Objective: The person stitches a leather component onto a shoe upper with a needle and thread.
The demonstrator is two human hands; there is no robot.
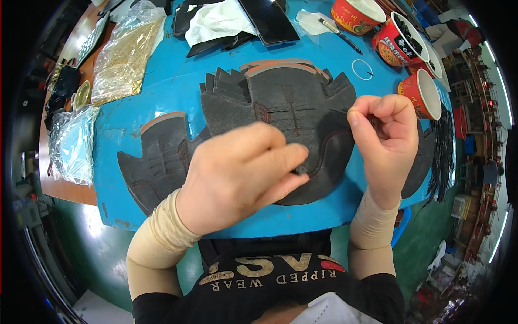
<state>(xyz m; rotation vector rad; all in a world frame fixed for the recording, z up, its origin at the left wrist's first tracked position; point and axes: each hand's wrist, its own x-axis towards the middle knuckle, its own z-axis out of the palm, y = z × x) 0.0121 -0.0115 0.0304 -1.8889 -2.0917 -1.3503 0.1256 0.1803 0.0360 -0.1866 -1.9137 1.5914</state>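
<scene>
A stack of dark grey, leather-like cut pieces [291, 97] lies in front of me, with notched, fan-like sides, a rust-coloured top edge and stitch-like marks in a cross. My left hand [243, 167] is over the lower left of the stack, fingers curled together and slightly blurred. At the stack's right edge, my right hand [386, 129] is raised with thumb and forefinger pinched. Anything between the fingertips of either hand is too small or hidden to name. Another similar dark piece [164, 148] lies to the left, partly behind my left hand and wrist.
The blue tabletop [124, 200] carries several red paper bowls [421, 94] at the right, one holding black bits. Black strands [442, 156] hang at the right edge. A pen [340, 35], white cloth [221, 21] and dark flat screen [268, 21] lie at the back; plastic-wrapped packets [127, 59] at left.
</scene>
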